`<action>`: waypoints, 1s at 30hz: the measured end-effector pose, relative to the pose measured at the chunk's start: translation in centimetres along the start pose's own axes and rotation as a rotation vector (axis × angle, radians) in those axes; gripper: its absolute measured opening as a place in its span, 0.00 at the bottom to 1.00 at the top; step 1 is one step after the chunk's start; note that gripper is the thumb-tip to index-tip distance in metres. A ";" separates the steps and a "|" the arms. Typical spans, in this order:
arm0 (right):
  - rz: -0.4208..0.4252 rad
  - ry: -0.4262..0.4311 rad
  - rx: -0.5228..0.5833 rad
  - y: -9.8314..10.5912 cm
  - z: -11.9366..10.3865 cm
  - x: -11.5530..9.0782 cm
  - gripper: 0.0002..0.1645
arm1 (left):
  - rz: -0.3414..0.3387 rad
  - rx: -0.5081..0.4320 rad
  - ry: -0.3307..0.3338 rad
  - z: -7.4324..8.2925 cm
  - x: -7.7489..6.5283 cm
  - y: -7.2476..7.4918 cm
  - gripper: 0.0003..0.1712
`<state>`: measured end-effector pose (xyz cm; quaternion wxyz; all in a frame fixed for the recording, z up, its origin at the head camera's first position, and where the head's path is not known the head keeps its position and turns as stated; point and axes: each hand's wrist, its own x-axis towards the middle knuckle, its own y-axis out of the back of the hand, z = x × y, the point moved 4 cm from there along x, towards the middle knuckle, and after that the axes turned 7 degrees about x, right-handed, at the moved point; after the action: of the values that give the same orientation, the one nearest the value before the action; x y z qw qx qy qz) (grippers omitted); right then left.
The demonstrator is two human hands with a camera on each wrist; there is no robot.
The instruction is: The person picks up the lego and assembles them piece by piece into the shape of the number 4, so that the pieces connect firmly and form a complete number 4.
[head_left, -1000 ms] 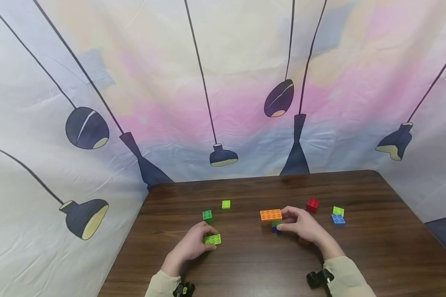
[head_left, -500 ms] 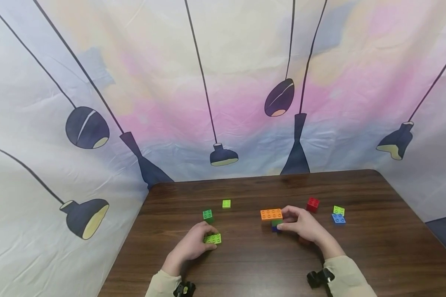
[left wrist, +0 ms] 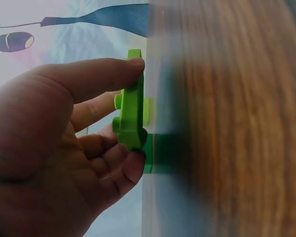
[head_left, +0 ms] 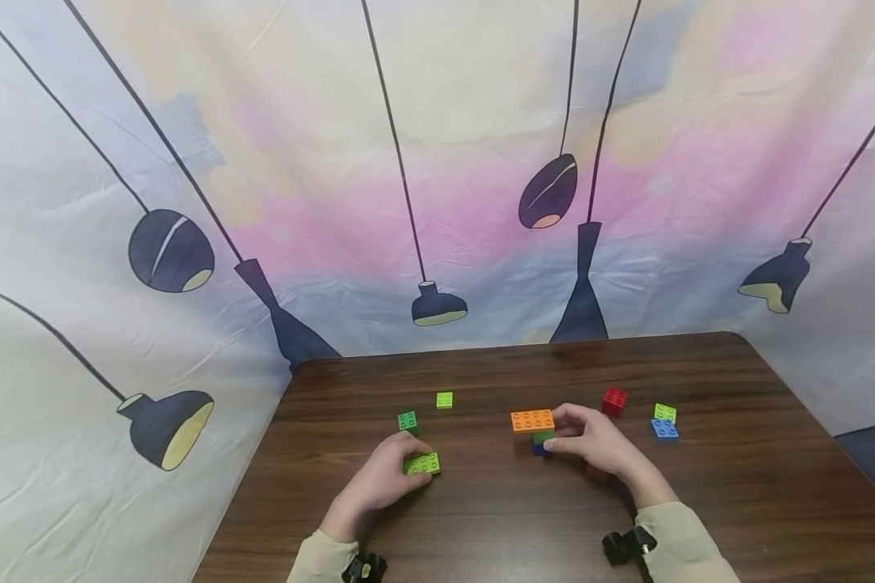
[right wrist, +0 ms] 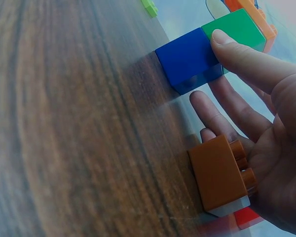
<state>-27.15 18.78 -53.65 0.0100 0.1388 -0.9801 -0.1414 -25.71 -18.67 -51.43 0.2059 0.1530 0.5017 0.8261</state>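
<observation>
My left hand (head_left: 382,479) pinches a flat lime-green brick (head_left: 424,464) with eight studs between thumb and fingers. In the left wrist view that lime brick (left wrist: 132,116) looks lifted slightly off the table. To the right, my right hand (head_left: 598,441) grips a small tower at its right side. An orange brick (head_left: 532,421) tops it and juts out leftward; beneath come a green brick (right wrist: 239,32) and a blue brick (right wrist: 187,57) at the bottom. The right thumb lies against the green and blue bricks.
Beneath my right palm stands a brown brick (right wrist: 217,173). Near the left hand are a dark green brick (head_left: 407,421) and a small lime brick (head_left: 445,400). Rightward stand a red brick (head_left: 614,401), another lime brick (head_left: 665,413) and a light-blue brick (head_left: 664,429), on the wooden table (head_left: 481,518).
My left hand has shifted slightly right and away from me, raising and tilting the flat lime brick. The right hand and the tower stay in place.
</observation>
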 end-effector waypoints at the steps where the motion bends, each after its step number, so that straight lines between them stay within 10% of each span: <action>1: 0.000 0.000 0.001 0.0 0.0 0.0 0.22 | 0.003 -0.003 -0.004 0.1 0.0 0.0 0.15; 30: -0.005 0.026 -0.009 0.1 0.2 -0.1 0.23 | 0.047 -0.084 -0.030 2.7 0.7 -0.3 0.17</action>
<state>-27.11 18.92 -53.79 0.0230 0.1429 -0.9789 -0.1442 -25.00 -16.13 -50.42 0.2001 0.1685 0.4596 0.8487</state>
